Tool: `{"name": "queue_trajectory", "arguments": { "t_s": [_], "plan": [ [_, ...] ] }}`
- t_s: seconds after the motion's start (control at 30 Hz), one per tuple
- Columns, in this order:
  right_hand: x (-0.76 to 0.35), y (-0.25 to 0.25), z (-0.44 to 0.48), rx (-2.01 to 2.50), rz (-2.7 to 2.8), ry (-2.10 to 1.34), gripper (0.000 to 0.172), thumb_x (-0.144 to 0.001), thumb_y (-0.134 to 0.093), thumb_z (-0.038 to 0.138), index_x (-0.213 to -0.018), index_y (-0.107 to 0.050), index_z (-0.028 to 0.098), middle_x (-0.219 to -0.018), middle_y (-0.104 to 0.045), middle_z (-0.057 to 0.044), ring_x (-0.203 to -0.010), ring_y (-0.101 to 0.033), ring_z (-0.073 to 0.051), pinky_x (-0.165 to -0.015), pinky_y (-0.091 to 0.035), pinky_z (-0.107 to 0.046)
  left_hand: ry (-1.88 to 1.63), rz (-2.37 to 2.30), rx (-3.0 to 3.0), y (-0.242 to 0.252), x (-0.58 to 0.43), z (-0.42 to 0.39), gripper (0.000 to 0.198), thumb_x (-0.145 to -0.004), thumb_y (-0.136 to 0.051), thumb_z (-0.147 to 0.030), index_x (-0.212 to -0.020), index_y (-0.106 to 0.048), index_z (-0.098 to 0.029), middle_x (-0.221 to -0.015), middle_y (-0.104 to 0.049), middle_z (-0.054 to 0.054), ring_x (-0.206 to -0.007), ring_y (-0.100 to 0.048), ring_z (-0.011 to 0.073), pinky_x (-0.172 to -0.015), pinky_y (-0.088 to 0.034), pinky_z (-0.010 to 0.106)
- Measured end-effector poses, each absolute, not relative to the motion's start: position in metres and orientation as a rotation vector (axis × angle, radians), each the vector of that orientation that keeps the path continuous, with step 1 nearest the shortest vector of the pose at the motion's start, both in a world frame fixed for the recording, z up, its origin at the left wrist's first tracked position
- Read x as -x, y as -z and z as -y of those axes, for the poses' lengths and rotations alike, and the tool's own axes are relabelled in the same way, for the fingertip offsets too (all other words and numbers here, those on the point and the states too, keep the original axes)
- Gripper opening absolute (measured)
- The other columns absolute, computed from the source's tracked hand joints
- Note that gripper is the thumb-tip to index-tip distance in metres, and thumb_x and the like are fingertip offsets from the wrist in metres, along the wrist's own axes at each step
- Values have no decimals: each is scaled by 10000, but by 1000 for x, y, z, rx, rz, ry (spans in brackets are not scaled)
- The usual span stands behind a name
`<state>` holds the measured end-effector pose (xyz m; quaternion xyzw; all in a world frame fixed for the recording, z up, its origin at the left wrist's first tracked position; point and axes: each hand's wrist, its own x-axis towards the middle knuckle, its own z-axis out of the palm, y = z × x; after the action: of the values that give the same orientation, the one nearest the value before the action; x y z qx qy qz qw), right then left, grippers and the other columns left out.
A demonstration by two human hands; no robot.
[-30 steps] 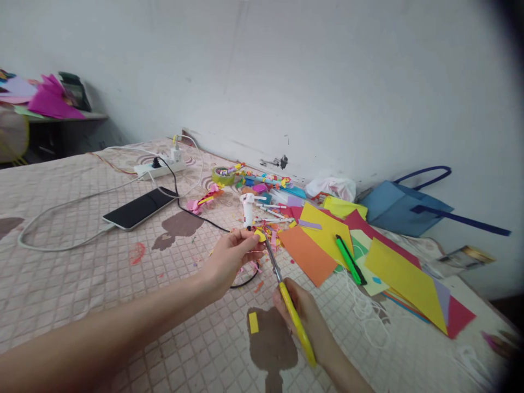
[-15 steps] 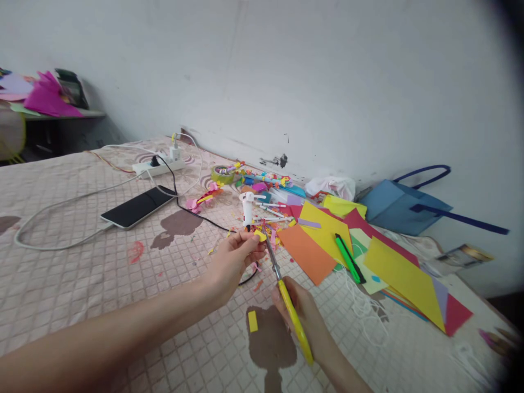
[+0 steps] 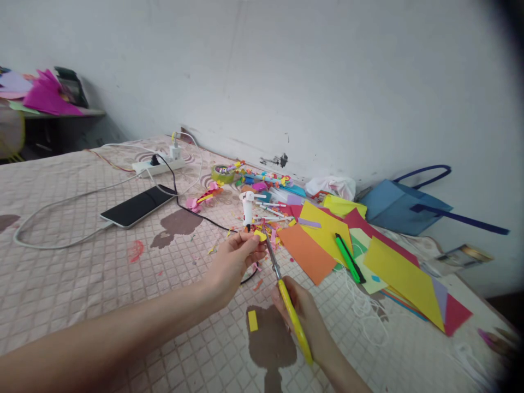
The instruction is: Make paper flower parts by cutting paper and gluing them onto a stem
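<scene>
My left hand (image 3: 233, 261) pinches a small yellow paper piece (image 3: 259, 234) between thumb and fingertips, above the patterned bedsheet (image 3: 82, 273). My right hand (image 3: 305, 316) grips yellow-handled scissors (image 3: 289, 305); the metal blades point up and away and meet the yellow piece. A cut yellow strip (image 3: 252, 320) lies flat on the sheet just below my hands. A black cable loops under my left hand.
Coloured paper sheets (image 3: 327, 234) with a green marker (image 3: 349, 257) spread to the right. A white glue gun (image 3: 248, 207), pens and scraps lie behind my hands. A phone (image 3: 137, 206) on a charging cable, a power strip (image 3: 158, 166), tape roll (image 3: 222, 174) and blue bag (image 3: 399, 204) lie farther off.
Hands and scissors stay almost where they were; the view shifted slightly. The blades remain at the yellow piece.
</scene>
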<state>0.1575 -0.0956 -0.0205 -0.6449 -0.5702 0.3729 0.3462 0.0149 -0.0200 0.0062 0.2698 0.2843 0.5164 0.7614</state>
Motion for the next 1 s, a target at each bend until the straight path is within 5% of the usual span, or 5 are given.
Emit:
{"name": "queue_trajectory", "arguments": {
  "t_s": [1.0],
  "plan": [
    [-161, 17, 100, 1692, 1490, -989, 313, -779, -529, 449, -635, -380, 215, -536, -368, 61, -467, -324, -90, -417, -268, -213, -1119, -640, -802, -2, -9, 10, 203, -715, -698, -305, -757, -582, -144, -732, -592, -6, -678, -562, 94, -695, -460, 246]
  ]
}}
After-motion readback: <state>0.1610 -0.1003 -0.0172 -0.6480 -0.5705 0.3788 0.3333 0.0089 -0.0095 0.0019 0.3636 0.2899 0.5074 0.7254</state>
